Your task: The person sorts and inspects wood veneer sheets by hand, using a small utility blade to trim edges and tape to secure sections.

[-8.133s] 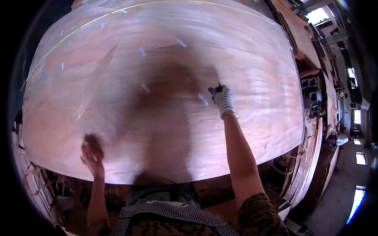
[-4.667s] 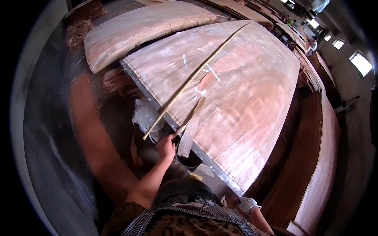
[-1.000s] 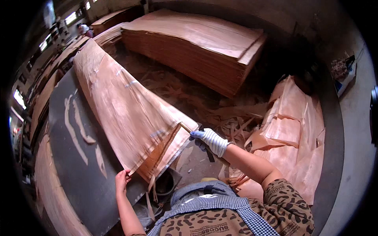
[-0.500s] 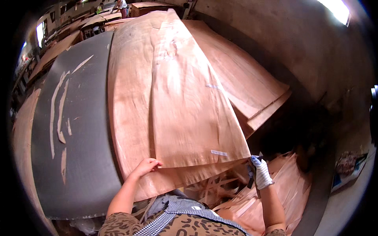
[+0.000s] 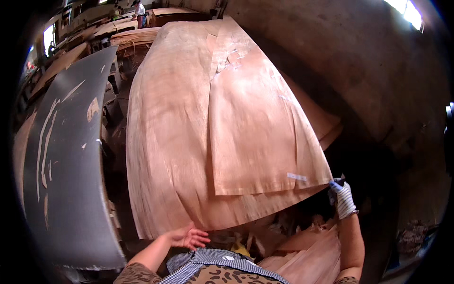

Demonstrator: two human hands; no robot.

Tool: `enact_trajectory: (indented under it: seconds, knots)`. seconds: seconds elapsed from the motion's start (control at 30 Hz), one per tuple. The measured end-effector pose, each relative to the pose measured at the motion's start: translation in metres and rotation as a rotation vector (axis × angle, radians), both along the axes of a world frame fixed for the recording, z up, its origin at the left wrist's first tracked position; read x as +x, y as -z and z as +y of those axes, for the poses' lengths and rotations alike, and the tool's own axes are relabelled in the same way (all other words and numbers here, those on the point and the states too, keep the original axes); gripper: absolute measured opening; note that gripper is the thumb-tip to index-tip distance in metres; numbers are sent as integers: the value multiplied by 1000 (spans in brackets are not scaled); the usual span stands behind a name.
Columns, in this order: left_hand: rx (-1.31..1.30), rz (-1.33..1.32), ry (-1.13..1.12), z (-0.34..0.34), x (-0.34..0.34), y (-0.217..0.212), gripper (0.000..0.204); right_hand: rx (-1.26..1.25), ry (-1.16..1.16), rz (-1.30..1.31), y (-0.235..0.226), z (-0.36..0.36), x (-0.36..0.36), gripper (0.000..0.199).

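A large sheet of pale pinkish wood veneer (image 5: 170, 118) spreads before me, its near edge curving above my lap. A narrower veneer piece (image 5: 255, 132) lies over its right part, with a small white strip of tape (image 5: 297, 177) near its lower edge. My right hand (image 5: 344, 199), in a striped white glove with bluish fingertips, pinches the near right corner of the veneer. Something small and dark shows at its fingers; I cannot make out what. My left hand (image 5: 189, 236) is bare and open, fingers apart, just below the sheet's near edge and holding nothing.
To the left stands a dark grey tabletop (image 5: 71, 189) with thin veneer strips on it. Veneer scraps (image 5: 302, 253) heap low at my right. More veneer lies behind the sheet on the right, beside a wall (image 5: 331, 42). Far back, a person (image 5: 140, 14) stands near stacked sheets (image 5: 135, 37).
My left hand has let go of the veneer's edge, dropped lower and opened. My right hand keeps the corner and appears farther right. The veneer has shifted right, away from the grey tabletop.
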State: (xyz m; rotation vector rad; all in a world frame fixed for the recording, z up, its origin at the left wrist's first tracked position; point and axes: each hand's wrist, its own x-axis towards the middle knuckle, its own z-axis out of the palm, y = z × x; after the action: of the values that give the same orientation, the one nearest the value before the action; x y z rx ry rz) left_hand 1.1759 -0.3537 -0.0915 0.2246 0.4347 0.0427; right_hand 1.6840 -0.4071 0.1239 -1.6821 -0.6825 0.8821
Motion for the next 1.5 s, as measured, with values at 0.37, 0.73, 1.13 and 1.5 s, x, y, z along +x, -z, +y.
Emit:
enact_trajectory:
  seconds: [0.37,0.73,1.13,1.5]
  knots:
    - [139,332,-1363,-36,-89,51,43,-19,72,-191,14,-6,-56,13]
    - [656,709,-1537,-71,-75,-21,48,34,131,-316,-31,-18,-72,18]
    - [720,839,-1371,-29,-101,-30,52,-65,145,-225,-29,34,-122,14]
    - [46,238,-1811,-8,-150,17,35,-76,105,-285,70,65,-12,19]
